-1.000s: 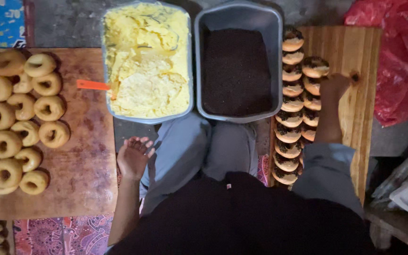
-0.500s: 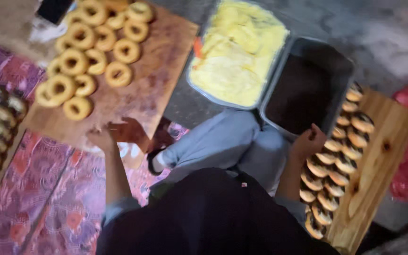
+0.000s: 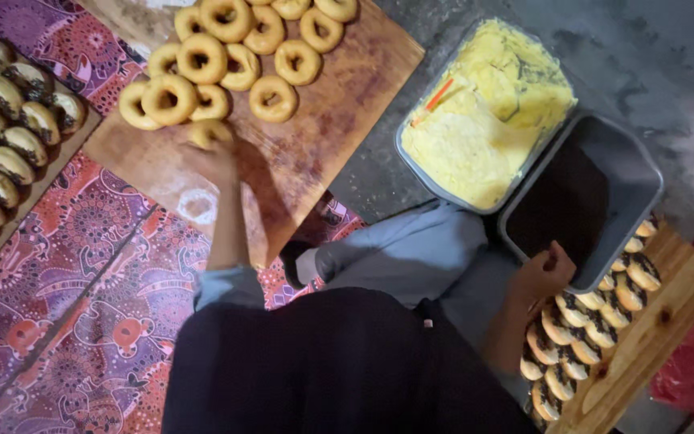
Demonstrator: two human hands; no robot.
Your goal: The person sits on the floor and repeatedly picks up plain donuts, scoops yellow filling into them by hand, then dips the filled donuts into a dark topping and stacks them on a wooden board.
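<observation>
On the wooden board (image 3: 315, 153), the left hand (image 3: 212, 157) is closing around a doughnut (image 3: 206, 131); neighbouring doughnuts (image 3: 226, 48) risk getting knocked. The right hand (image 3: 544, 273) is resting loosely curled, seemingly empty.

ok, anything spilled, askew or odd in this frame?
One small thing: an orange spatula lies half sunk in the yellow cream tub, its handle smeared. A whitish floury ring marks the wooden board near its front edge. Otherwise the plain doughnuts and filled ones sit tidy.

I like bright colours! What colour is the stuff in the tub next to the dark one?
Pale yellow filling, seen in the head view.
</observation>
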